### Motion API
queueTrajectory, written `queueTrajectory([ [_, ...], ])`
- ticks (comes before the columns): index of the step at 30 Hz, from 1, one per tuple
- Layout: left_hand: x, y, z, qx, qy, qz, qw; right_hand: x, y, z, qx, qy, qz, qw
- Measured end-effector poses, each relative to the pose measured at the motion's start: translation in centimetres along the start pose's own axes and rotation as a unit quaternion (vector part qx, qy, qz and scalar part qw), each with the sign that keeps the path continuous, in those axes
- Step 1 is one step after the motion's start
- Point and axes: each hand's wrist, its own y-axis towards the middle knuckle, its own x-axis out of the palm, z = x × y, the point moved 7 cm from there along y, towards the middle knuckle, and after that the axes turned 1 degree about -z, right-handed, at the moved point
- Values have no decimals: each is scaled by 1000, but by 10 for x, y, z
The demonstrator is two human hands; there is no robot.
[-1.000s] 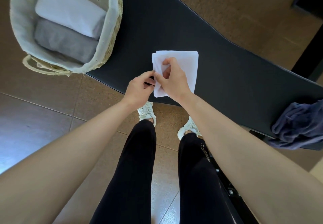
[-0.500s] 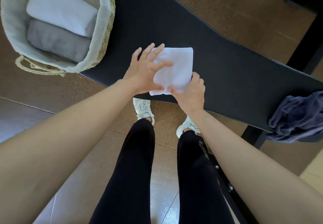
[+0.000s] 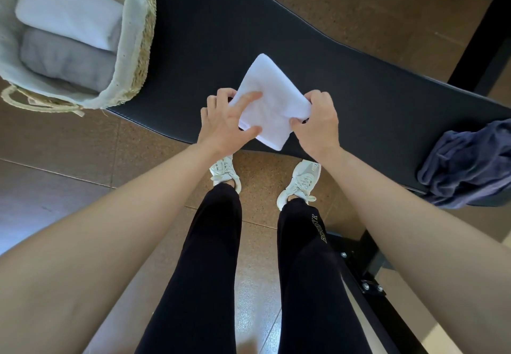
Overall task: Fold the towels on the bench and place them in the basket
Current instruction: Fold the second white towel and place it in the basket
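A folded white towel is held over the near edge of the black bench, turned diagonally. My left hand grips its left side, thumb beneath and fingers on top. My right hand pinches its right corner. At the bench's left end stands a woven basket with a white lining; inside lie a folded white towel and a folded grey towel. A crumpled dark blue towel lies on the bench's right end.
The floor is brown tile. My legs and white shoes stand right against the bench's near edge. A black bench frame with bolts sits low on the right. Dark furniture stands at the far right.
The white towel has come up off the bench and turned to a diagonal. My left hand shifted from lying flat on it to gripping its left side; my right hand moved up to its right corner.
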Motion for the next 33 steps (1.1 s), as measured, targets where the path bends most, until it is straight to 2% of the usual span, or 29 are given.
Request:
queueTrajectory([
  [2, 6, 3, -7, -21, -114, -46, 992, -5, 3, -1, -52, -18, 9, 998],
  [3, 7, 4, -10, -48, -191, -73, 978, -6, 3, -2, -82, -28, 11, 996],
  [5, -1, 6, -12, -122, -341, -89, 928, -6, 2, -7, -143, -62, 14, 988],
  [7, -13, 6, -6, -202, -434, -94, 873, -3, -3, -14, -202, -100, 17, 974],
  [9, -21, 8, -5, -270, -448, -95, 847, 2, -11, -23, -261, -134, 23, 956],
  [12, -23, 14, -9, -323, -433, -98, 835, 7, -23, -30, -343, -180, 30, 921],
  [16, -22, 13, -21, -338, -370, -86, 861, 12, -33, -29, -373, -249, 11, 894],
  [20, -14, 6, -28, -289, -380, -109, 872, 10, -34, -22, -337, -228, -39, 912],
  [24, -14, -7, -27, -172, -298, -134, 929, 13, -43, -15, -292, -191, -93, 932],
  [27, -17, -12, -28, -125, -207, -68, 968, 17, -42, -13, -242, -138, -96, 956],
  [30, -20, -14, -33, -104, -131, 32, 985, 23, -34, -13, -178, -88, -118, 973],
  [33, -23, -10, -9, 42, -69, 50, 995, 28, -30, -18, -150, -111, -116, 976],
])
